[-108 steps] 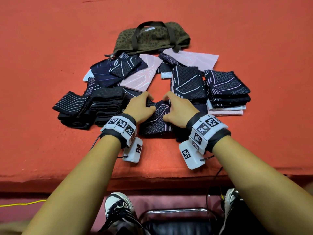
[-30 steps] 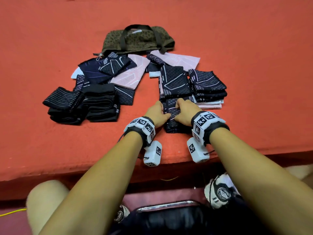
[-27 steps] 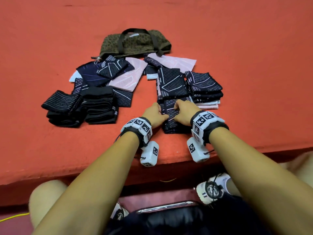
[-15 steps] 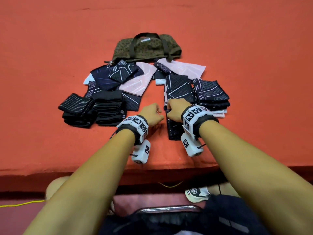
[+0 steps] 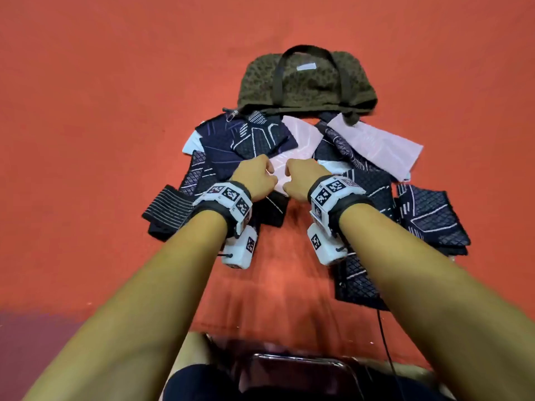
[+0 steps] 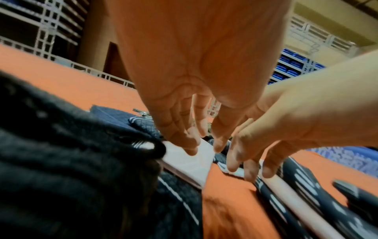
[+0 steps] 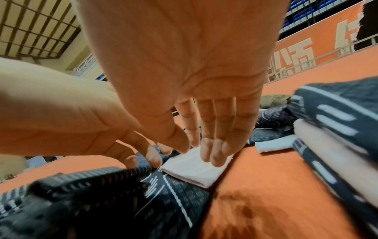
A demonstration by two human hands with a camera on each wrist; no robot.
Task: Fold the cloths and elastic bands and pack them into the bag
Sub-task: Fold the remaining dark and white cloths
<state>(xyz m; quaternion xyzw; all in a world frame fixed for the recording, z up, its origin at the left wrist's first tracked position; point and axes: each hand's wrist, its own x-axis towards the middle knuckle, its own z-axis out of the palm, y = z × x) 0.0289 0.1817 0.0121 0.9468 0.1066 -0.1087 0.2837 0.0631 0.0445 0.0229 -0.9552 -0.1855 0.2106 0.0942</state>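
Note:
A pale pink cloth point(image 5: 292, 151) lies flat in the middle of the pile, partly under dark patterned cloths point(image 5: 231, 140). My left hand point(image 5: 256, 179) and right hand point(image 5: 301, 178) hover side by side over its near edge. In the left wrist view the left hand point(image 6: 204, 148) reaches down with straight fingers, tips touching the pink cloth point(image 6: 190, 163). The right hand point(image 7: 196, 152) does the same on the pink cloth point(image 7: 196, 166). Neither hand holds anything. The olive bag point(image 5: 307, 82) lies behind the pile.
Black striped elastic bands point(image 5: 168, 209) are stacked at the left. A stack of folded dark cloths point(image 5: 431, 215) sits at the right, and one folded dark cloth point(image 5: 356, 282) lies under my right forearm. A second pink cloth point(image 5: 376, 146) lies near the bag. Orange tabletop point(image 5: 86, 140) surrounds everything.
Both hands let go of the folded dark cloth near the front edge and moved forward to the pink cloth in the middle. The head view moved closer to the pile.

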